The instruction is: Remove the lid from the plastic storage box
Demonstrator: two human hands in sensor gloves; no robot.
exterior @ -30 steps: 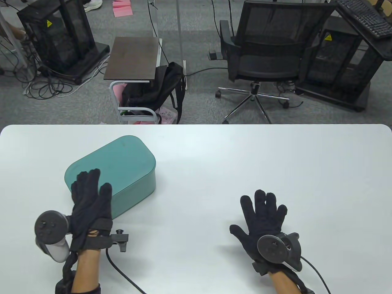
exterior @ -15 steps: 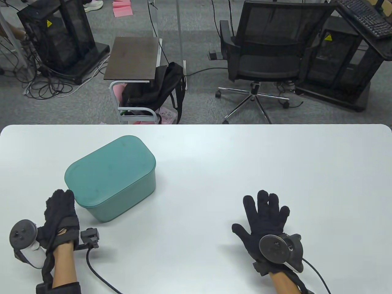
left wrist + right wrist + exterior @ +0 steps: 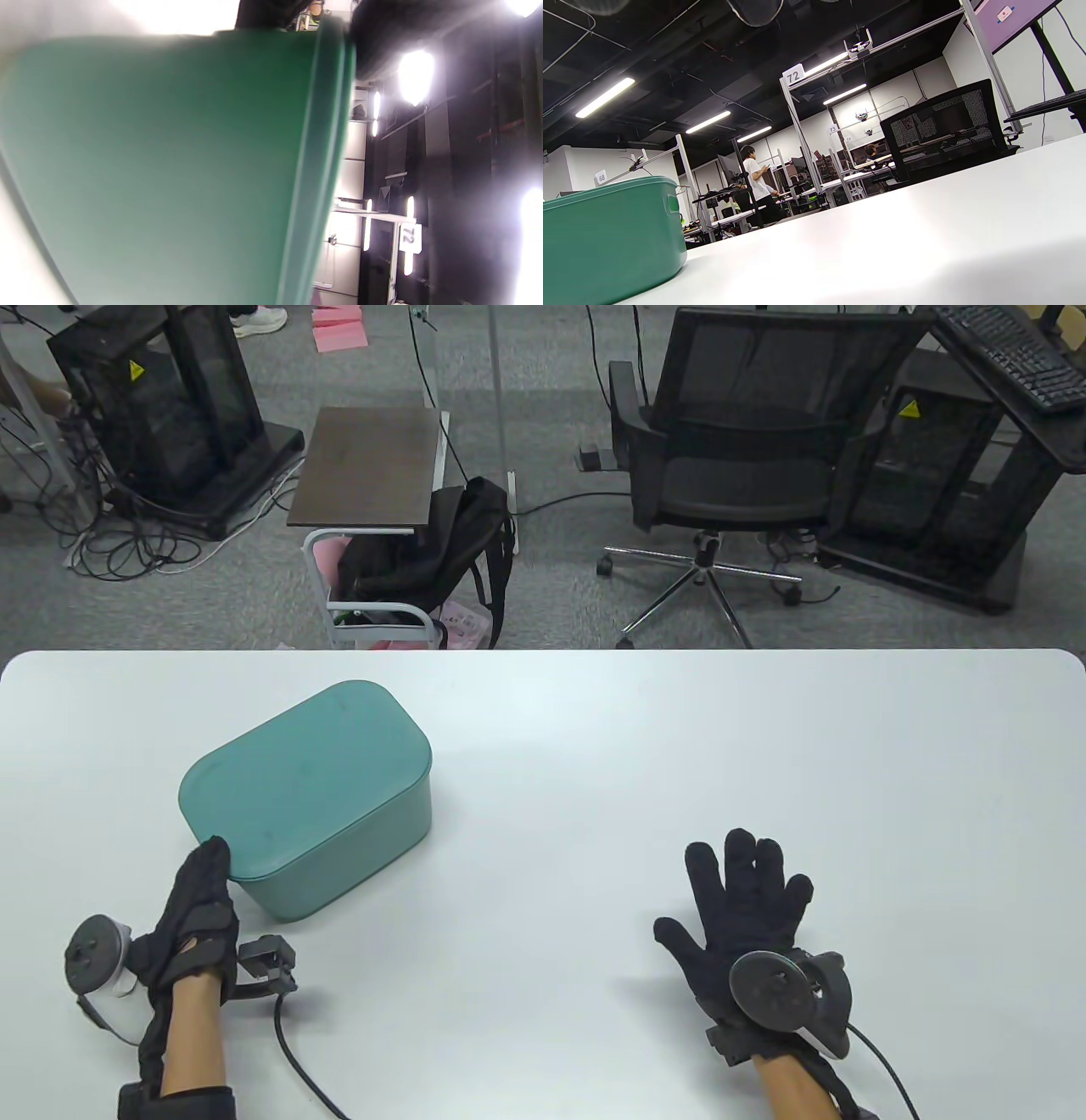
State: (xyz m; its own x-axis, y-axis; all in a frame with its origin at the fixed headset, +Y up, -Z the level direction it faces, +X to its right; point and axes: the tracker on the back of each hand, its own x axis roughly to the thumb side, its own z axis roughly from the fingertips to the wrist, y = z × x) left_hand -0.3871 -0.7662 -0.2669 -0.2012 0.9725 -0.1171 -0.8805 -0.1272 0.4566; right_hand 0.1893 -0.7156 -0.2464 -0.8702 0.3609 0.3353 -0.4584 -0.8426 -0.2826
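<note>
A teal plastic storage box [image 3: 339,848] with its matching lid [image 3: 297,772] on top stands on the left half of the white table [image 3: 679,746]. My left hand [image 3: 199,908] is at the box's near left corner, its fingertips touching the lid's edge there. The left wrist view shows the box wall [image 3: 169,169] close up, on its side, with the lid rim [image 3: 326,127] and a dark fingertip at the top. My right hand [image 3: 747,908] lies flat on the table with fingers spread, well right of the box. The box also shows in the right wrist view [image 3: 606,241].
An office chair [image 3: 730,466], a small side table [image 3: 369,466] with a black backpack [image 3: 441,551], and black equipment racks stand on the floor beyond the table's far edge. Cables trail from both wrists toward the near edge.
My left hand left the lid top, drew back to the near left, then came forward again to the box's near left corner. My right hand shifted slightly right.
</note>
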